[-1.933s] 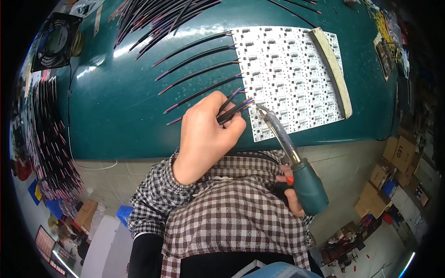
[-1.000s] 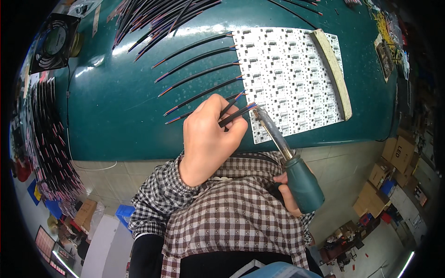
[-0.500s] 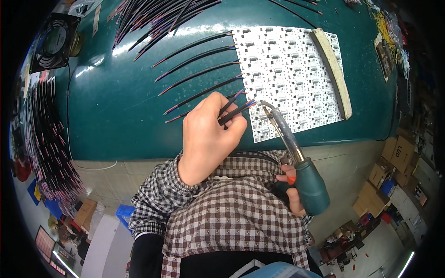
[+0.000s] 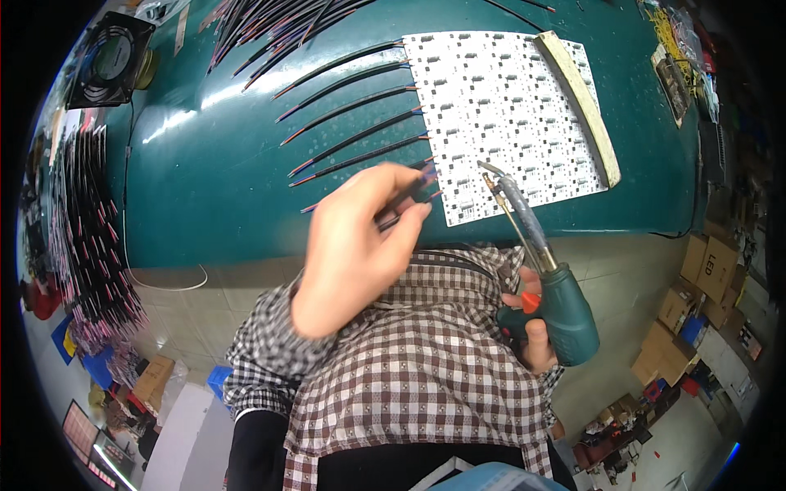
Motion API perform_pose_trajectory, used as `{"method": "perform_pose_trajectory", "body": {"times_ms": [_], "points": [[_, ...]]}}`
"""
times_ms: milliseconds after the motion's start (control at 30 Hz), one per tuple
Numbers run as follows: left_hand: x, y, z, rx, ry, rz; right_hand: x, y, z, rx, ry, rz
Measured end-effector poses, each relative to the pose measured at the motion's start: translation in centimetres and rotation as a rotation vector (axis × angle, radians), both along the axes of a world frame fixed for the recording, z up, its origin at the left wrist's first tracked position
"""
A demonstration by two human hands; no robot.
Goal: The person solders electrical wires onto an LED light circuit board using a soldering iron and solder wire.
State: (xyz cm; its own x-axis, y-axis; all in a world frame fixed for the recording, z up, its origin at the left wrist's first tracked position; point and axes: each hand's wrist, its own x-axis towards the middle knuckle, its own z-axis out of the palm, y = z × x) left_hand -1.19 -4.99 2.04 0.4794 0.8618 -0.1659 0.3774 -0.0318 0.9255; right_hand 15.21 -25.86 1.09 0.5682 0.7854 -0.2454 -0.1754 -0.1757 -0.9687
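From the right hand [image 4: 537, 345], the soldering iron [image 4: 532, 227] slants forward and left.

Brown checked apron [image 4: 409, 368]; black-white checked oversleeve [image 4: 266, 356]; black sleeve [image 4: 257, 450].

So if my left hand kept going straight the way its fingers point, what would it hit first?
Probably the white circuit-board sheet, at its left edge, though the dark cables at the left hand's fingers may touch it first. Blur and depth leave that uncertain.
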Motion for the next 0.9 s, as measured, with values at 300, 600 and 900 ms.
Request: {"method": "perform_pose_trajectory", "body": {"times_ms": [300,600,900], "points": [[1.4,-0.1,-2.8,0.025,0.046,0.053,0.0,-1.7,-0.9,-0.043,-0.059,0.164],[1.5,0.5,-3.0,0.012,0.082,0.053,0.3,-1.1,-0.9,-0.116,-0.117,0.243],[1.6,0.7,-2.7,-0.021,0.083,0.056,0.4,-0.7,-0.6,-0.16,-0.183,0.288]]}}
